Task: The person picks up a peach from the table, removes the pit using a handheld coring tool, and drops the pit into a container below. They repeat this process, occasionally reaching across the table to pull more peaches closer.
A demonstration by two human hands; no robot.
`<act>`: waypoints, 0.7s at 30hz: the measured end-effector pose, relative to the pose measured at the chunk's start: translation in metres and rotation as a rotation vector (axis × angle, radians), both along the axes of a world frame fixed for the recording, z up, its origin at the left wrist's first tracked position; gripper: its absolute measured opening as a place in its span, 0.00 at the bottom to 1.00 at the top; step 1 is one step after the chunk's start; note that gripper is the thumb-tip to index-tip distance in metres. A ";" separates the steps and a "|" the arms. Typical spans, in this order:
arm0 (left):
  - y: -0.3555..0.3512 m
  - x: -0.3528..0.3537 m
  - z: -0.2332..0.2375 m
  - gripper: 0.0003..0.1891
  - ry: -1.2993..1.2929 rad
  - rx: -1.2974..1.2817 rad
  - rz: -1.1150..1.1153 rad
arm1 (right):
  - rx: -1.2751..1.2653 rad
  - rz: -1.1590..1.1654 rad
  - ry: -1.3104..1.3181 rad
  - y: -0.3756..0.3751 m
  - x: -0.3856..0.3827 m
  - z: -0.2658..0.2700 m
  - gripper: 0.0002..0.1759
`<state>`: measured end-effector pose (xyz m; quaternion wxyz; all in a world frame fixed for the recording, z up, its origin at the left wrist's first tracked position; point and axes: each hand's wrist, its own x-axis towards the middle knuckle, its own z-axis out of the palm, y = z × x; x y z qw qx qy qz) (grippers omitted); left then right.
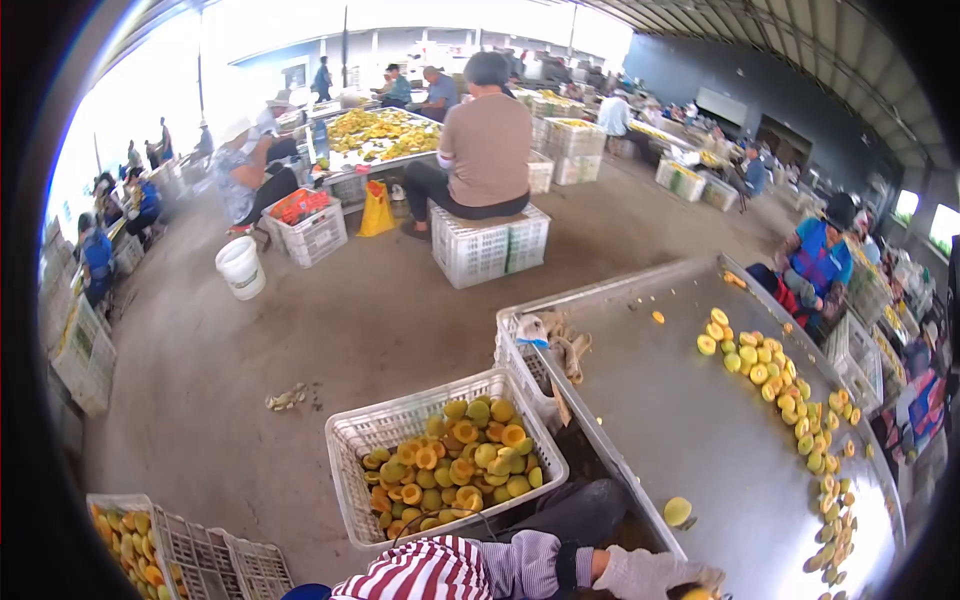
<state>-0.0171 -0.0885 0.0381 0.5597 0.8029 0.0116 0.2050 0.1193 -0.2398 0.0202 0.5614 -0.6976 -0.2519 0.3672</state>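
My left hand (660, 575), in a pale grey glove below a striped sleeve (525, 563), is at the bottom edge by the metal table (650, 400). Its fingers bend around an orange-yellow fruit (692, 592), cut off by the frame. My right hand is out of view. A single yellow-green fruit (677, 511) lies on the table just above my left hand. Left of the table, a white crate (350, 455) holds many halved and pitted fruits (460, 465).
More fruit (790, 395) lines the table's right side. Gloves (570, 350) lie at its left corner. Another fruit crate (155, 535) is at lower left. A white bucket (240, 267) stands on the floor. One person (487, 145) sits on a crate; a co-worker (820, 262) sits beyond the table.
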 end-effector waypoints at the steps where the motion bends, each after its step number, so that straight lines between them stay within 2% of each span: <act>1: 0.000 0.002 -0.002 0.33 -0.039 -0.138 -0.026 | -0.012 -0.038 0.007 -0.004 -0.001 0.000 0.22; 3: -0.008 0.010 -0.019 0.36 -0.043 -0.404 -0.076 | -0.057 -0.165 0.035 -0.005 0.000 0.000 0.25; 4: -0.014 0.017 -0.029 0.38 -0.017 -0.523 -0.095 | -0.032 -0.148 0.036 -0.002 0.001 -0.002 0.24; 6: -0.022 0.018 -0.017 0.33 0.107 -0.669 -0.025 | 0.153 -0.207 0.088 0.003 -0.010 0.000 0.15; 8: -0.032 0.034 -0.040 0.29 -0.143 -0.985 0.140 | -0.012 -0.184 0.152 0.001 -0.016 0.016 0.09; 10: -0.022 0.024 -0.024 0.29 -0.100 -1.337 0.107 | 0.046 -0.131 0.137 -0.009 -0.016 0.010 0.09; 12: -0.020 0.030 -0.032 0.31 -0.129 -1.115 0.174 | 0.038 0.004 -0.024 -0.020 -0.012 0.000 0.13; 14: -0.019 0.030 -0.030 0.35 -0.096 -1.027 0.191 | -0.117 0.087 -0.059 -0.023 -0.013 0.012 0.18; 16: -0.019 0.030 -0.036 0.31 -0.090 -1.042 0.141 | -0.152 0.179 -0.179 -0.022 -0.013 0.020 0.19; 18: -0.024 0.035 -0.033 0.37 -0.052 -0.961 0.213 | -0.128 0.160 -0.223 -0.023 -0.016 0.017 0.19; 21: -0.025 0.034 -0.038 0.32 -0.064 -0.929 0.102 | -0.141 0.134 -0.306 -0.023 -0.014 0.017 0.18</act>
